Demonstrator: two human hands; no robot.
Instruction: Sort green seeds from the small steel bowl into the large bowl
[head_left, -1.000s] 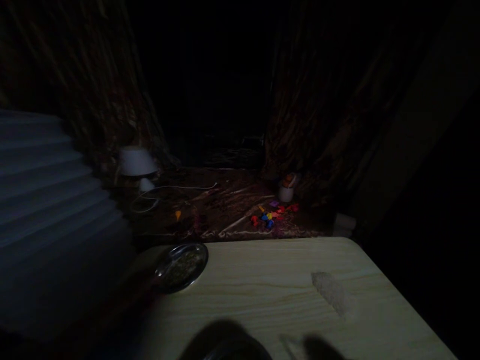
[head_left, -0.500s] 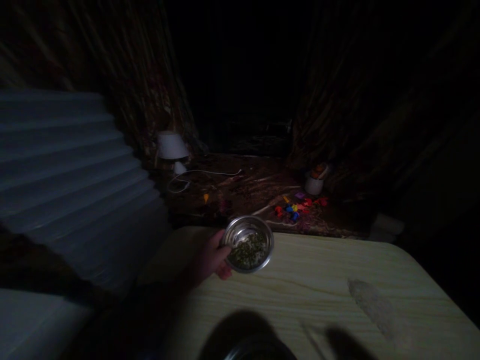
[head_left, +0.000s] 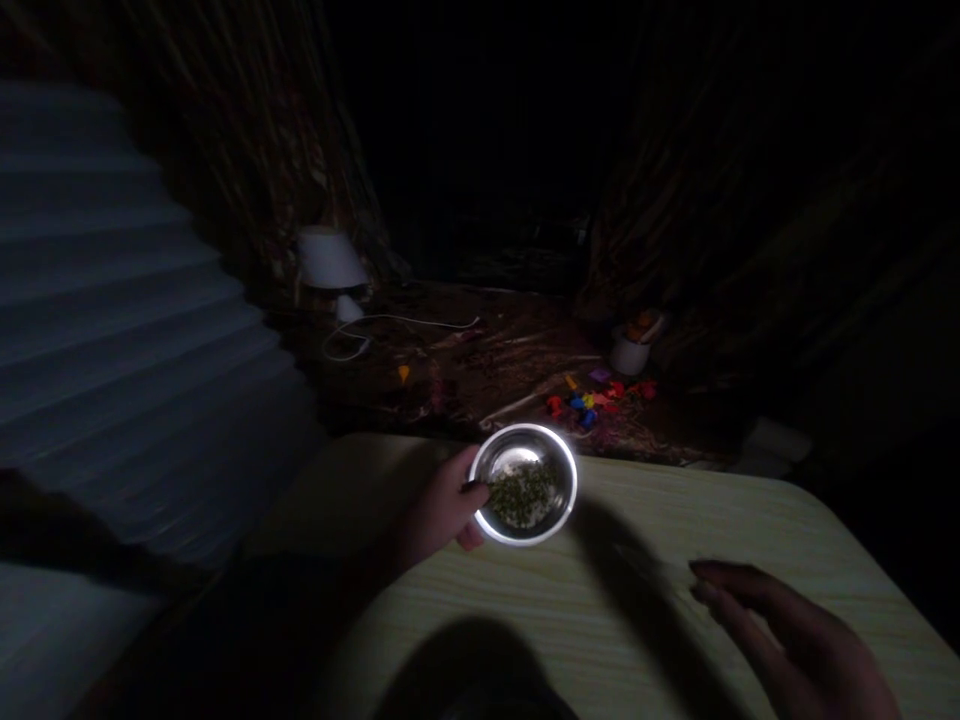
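Note:
My left hand grips a small shiny metal bowl by its left edge, thumb over the rim and fingers underneath. The bowl is tilted towards me above the pale wooden table. Green chopped bits, possibly leaves or herbs, lie in it, mixed with something whitish. Lower right, my right hand hovers low over the table, thumb and forefinger drawn together in a pinch. Whether anything sits between those fingertips is too dark to tell.
Beyond the table, a dark patterned surface carries a white lamp with its cord, several colourful small toys and a white pot. A ridged pale panel stands at left. Curtains hang behind. A dark rounded shadow falls at the near edge.
My right hand has come into view at lower right, over where a greyish patch showed on the table. The bowl in my left hand has shifted slightly right and its rim is brighter.

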